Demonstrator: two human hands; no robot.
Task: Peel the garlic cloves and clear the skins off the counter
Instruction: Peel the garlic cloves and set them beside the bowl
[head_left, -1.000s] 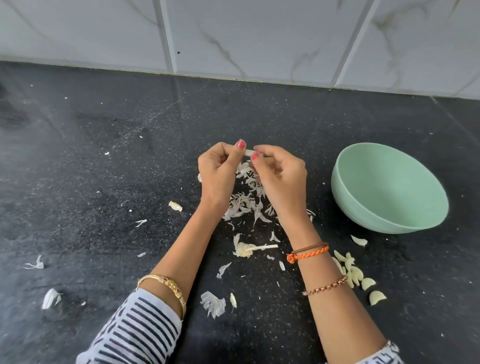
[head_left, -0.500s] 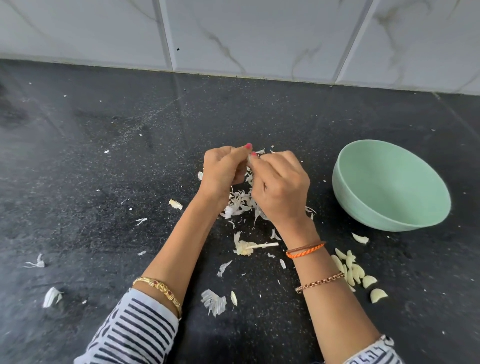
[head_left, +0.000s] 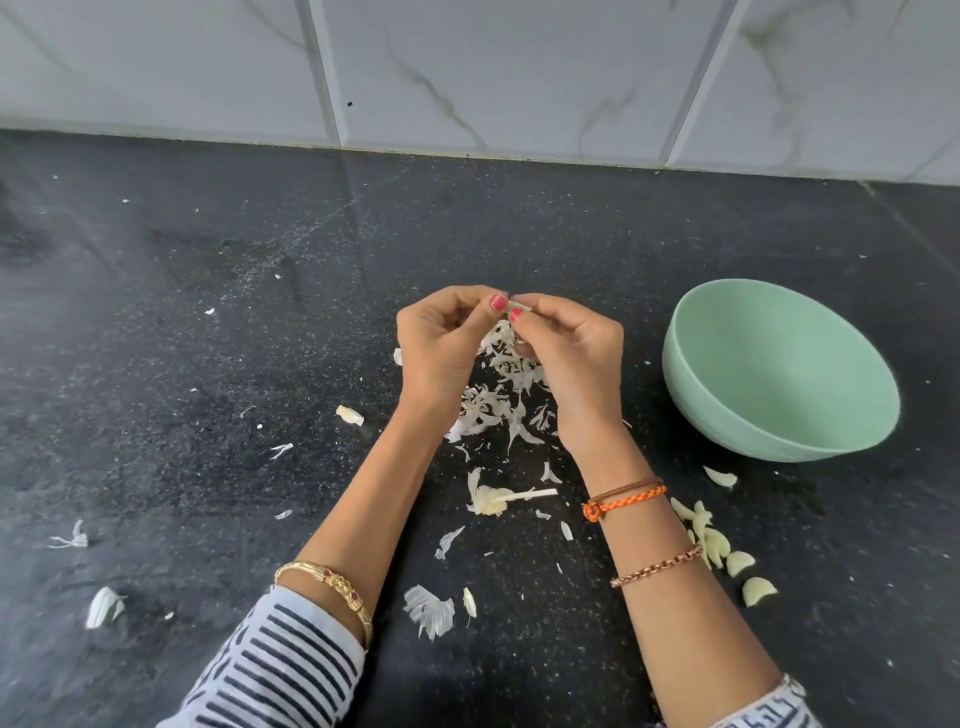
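My left hand (head_left: 441, 343) and my right hand (head_left: 569, 348) meet above the black counter (head_left: 208, 364), both pinching a small pale garlic clove (head_left: 519, 305) between thumbs and fingertips; most of the clove is hidden. Under the hands lies a heap of white garlic skins (head_left: 506, 395). A garlic stem with its root base (head_left: 501, 500) lies nearer me. Several peeled cloves (head_left: 719, 545) lie in a cluster right of my right forearm. One unpeeled clove (head_left: 349, 414) lies left of my left wrist.
A mint-green bowl (head_left: 779, 431) stands at the right; nothing shows inside it. Loose skin scraps (head_left: 428, 613) are scattered near my forearms and far left (head_left: 104, 605). A white marble-tiled wall (head_left: 467, 78) closes the counter's back edge.
Both hands dipped slightly toward the skin heap half a second ago and have risen again, still pinching the clove. Nothing else on the counter moved.
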